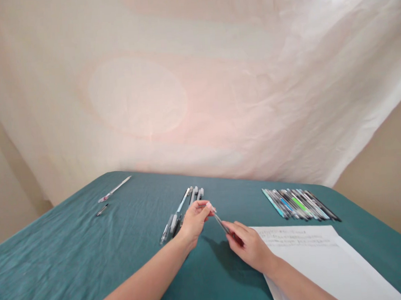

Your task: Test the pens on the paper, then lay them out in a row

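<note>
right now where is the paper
In the head view, the paper lies at lower right on the teal cloth, partly hidden by the right hand and arm, nearer than the pen row.

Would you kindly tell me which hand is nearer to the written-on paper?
Right: the right hand is by the left edge of the paper; the left hand is farther left, near the middle pens.

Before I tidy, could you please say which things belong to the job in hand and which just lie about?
Likely the job:
pen between left hand and right hand
middle pens
pen row at right
paper

Likely lying about:
far-left pen
short dark piece
</note>
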### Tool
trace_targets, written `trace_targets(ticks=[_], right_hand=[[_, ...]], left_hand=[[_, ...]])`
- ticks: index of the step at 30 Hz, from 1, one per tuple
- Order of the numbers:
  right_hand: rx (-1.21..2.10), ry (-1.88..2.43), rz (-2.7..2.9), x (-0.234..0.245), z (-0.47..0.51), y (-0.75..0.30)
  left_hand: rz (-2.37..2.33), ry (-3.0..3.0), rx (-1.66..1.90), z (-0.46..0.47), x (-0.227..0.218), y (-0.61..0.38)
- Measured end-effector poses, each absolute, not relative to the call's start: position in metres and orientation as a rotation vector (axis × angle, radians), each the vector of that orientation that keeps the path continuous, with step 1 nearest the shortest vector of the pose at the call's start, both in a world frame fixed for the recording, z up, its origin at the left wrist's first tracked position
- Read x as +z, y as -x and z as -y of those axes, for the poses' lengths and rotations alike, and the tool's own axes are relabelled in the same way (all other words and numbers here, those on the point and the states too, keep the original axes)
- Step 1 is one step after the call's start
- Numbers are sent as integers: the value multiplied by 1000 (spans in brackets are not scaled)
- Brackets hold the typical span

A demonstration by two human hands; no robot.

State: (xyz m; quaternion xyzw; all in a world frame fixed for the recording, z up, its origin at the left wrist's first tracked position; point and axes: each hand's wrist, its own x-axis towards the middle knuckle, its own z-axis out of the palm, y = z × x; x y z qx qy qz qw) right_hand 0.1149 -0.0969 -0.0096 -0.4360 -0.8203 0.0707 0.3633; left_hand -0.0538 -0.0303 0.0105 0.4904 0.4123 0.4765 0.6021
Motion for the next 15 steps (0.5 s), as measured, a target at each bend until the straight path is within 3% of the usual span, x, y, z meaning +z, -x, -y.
trace_targets(ticks=[15], right_hand=[[250, 1168, 2087, -13, 94, -117]], left_hand=[[-901, -1153, 1135, 41, 5, 44]])
